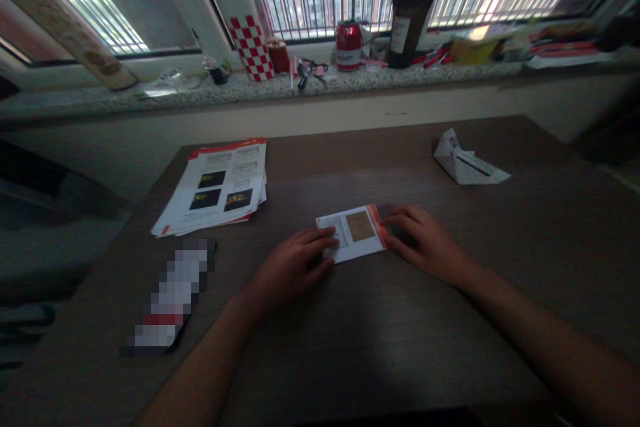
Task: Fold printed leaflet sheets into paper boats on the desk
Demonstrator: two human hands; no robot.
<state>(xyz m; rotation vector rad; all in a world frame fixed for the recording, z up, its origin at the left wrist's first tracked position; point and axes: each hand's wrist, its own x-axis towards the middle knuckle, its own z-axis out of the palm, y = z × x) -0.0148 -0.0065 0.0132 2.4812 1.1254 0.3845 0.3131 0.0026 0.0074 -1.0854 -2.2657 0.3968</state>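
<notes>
While the folded paper (351, 237) lies flat nr the middle of the desk (320, 170), well in from all edges, folding reads as part-done.

Done, as far as visible: paper is a compact rectangle, printed face up, w/ brown panel and red-orange strip at its R end. Underside hidden; no. of folds can't be told.

Hand status: L hand (295, 261) has thumb and fingers apart, fingertips resting on paper's L end. R hand (421, 240) likewise has thumb and fingers apart, fingertips touching the red-orange strip. Neither appears clamped; pressure can't be told.

Ref. items:
1. Creased printed piece (467, 168), nr desk's far R corner: partly raised, clear of both hands; judged a separate folded item.
2. Sheet stack (233, 188), at far L corner: flat, uneven edges, top sheet w/o visible folds. Qty can't be counted.
3. Phone-like item (173, 297), nr L edge, on near side of stack: surface pixelated; no apparent role.

Left, as judged: remaining folds can't be specified, final form not being shown; stack's top sheet counts as not yet worked.
</notes>
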